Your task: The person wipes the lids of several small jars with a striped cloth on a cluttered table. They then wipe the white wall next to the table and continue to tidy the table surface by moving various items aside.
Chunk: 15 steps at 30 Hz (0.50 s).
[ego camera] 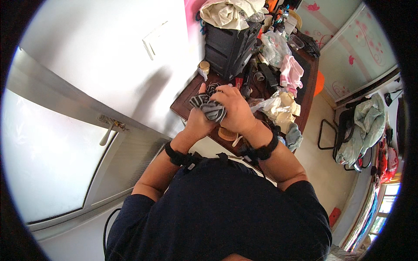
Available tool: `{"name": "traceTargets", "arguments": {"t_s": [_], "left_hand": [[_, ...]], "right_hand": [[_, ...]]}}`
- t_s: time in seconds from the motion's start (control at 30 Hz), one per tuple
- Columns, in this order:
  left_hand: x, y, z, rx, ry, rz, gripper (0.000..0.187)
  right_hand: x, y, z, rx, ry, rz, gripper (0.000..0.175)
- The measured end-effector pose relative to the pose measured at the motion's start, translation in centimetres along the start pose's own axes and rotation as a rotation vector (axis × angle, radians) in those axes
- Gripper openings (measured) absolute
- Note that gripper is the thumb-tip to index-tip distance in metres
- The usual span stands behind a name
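A bunched cloth with dark and light grey stripes [212, 109] is between my two hands, above the near left part of a dark red-brown table [183, 102]. My left hand [201, 121] grips it from below, with the thumb pointing up. From the right, my right hand [235, 106] closes over it with curled fingers. Just beyond the fingers shows a dark, stringy tangle [214, 87]; whether it belongs to the cloth I cannot tell. Black bands are around both wrists.
A black case [222, 49] with cream fabric [225, 13] on top stands at the back. Plastic bags [276, 47], a pink cloth [291, 73] and a small jar [204, 66] lie about it. White wall is left; a chair [343, 133] holding clothing is right.
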<state>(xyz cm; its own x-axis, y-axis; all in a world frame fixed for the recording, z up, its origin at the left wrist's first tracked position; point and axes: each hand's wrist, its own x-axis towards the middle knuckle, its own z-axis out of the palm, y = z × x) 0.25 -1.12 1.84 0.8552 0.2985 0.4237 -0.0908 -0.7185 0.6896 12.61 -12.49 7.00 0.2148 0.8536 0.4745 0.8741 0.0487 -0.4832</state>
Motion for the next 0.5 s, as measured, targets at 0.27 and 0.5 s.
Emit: {"name": "traceTargets", "arguments": {"t_s": [0.27, 0.5], "left_hand": [[-1.9, -0.8, 0.3, -0.555, 0.203, -0.211, 0.101], [-0.9, -0.2, -1.3, -0.956, 0.180, -0.282, 0.097]], "right_hand": [[-0.9, 0.9, 1.4, 0.796, 0.093, 0.518, 0.028], [0.2, -0.2, 2.9, 0.500, 0.156, 0.221, 0.044]]}}
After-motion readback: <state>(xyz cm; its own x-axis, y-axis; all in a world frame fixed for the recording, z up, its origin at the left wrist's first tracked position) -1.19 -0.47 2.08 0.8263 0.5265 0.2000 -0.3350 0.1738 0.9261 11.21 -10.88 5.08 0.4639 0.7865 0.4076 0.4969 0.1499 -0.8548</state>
